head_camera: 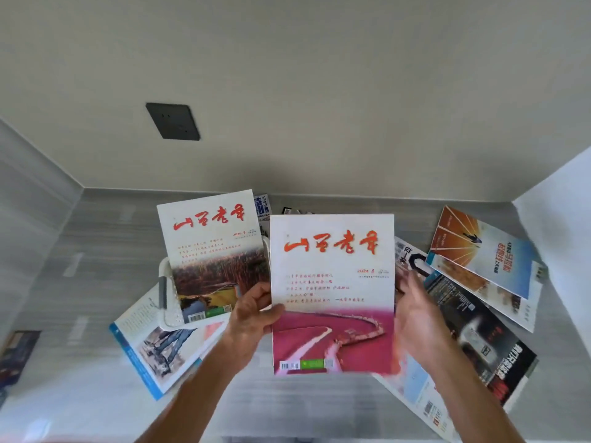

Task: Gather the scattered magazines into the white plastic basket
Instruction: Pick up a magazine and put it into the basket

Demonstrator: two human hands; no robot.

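I hold the pink-cover magazine (332,292) upright above the white plastic basket (168,311) — my left hand (252,314) pinches its left edge, thumb on the cover, while my right hand (415,314) lies along the right edge, fingers nearly straight. It looks light, floppy and glossy, so I judge both side edges the best hold. Red brush calligraphy heads it; a barcode sits lower left. A matching magazine (214,251) marked "2025 9" already stands in the basket.

- We note a plain off-white wall (319,91) ahead, evenly lit.
- We record a dark socket plate (173,121) on it.
- We find a grey wood-grain surface (105,251) meeting it below.
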